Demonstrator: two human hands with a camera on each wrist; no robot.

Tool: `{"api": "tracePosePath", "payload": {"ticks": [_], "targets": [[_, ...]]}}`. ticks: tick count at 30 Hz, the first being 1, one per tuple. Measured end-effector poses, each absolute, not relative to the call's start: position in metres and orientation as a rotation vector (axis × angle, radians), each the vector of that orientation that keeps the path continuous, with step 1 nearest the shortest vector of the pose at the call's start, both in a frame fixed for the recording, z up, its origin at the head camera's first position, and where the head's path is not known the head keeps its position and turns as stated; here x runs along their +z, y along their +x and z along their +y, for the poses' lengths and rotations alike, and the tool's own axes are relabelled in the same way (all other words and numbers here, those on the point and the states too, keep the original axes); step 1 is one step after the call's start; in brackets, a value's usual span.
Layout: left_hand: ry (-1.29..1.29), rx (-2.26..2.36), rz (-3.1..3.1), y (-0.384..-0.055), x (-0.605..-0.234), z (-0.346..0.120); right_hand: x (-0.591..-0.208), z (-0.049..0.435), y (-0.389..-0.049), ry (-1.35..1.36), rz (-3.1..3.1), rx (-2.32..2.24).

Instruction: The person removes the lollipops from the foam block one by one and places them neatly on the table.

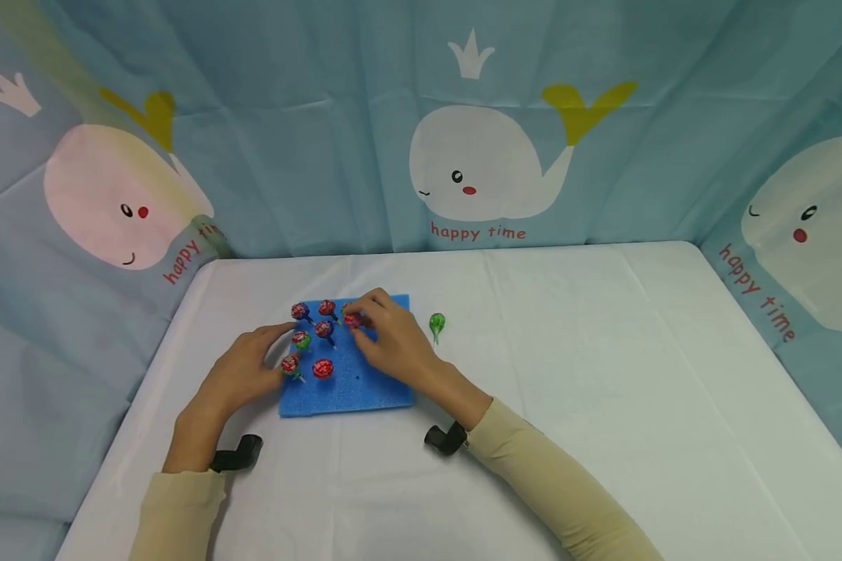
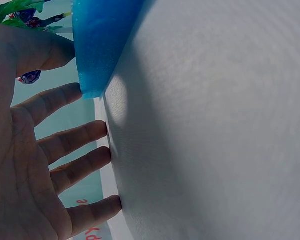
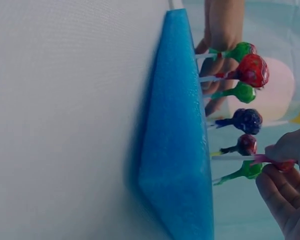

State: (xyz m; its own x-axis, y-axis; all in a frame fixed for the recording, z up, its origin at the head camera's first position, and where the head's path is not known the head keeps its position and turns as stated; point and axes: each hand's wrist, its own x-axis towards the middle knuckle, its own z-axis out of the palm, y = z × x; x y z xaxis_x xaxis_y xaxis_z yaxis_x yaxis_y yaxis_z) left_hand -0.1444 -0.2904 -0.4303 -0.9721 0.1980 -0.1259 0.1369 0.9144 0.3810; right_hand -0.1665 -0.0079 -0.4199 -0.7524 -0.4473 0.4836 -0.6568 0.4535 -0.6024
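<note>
Pinching the red pop, the right hand has the stick meeting the foam; I'd keep it upright. Left hand, pretty straight-fingered, touches the foam too, handy for steadying.

In the head view, the right hand hides part of the pinched lollipop, most of a green lollipop beyond it and a stretch of the blue foam board. Wrapper print is too small to read. The 2 sleeves and the right whale are cut off. The wrist views crop the left hand, the right hand and the board.
</note>
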Motion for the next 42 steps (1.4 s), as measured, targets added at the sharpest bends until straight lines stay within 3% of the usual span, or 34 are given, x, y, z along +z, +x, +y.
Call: {"api": "tracePosePath", "payload": {"ticks": [42], "targets": [[0.224,0.549,2.901,-0.144,-0.430,-0.288,-0.421,0.084,-0.183,0.774,-2.545,1.413]]}}
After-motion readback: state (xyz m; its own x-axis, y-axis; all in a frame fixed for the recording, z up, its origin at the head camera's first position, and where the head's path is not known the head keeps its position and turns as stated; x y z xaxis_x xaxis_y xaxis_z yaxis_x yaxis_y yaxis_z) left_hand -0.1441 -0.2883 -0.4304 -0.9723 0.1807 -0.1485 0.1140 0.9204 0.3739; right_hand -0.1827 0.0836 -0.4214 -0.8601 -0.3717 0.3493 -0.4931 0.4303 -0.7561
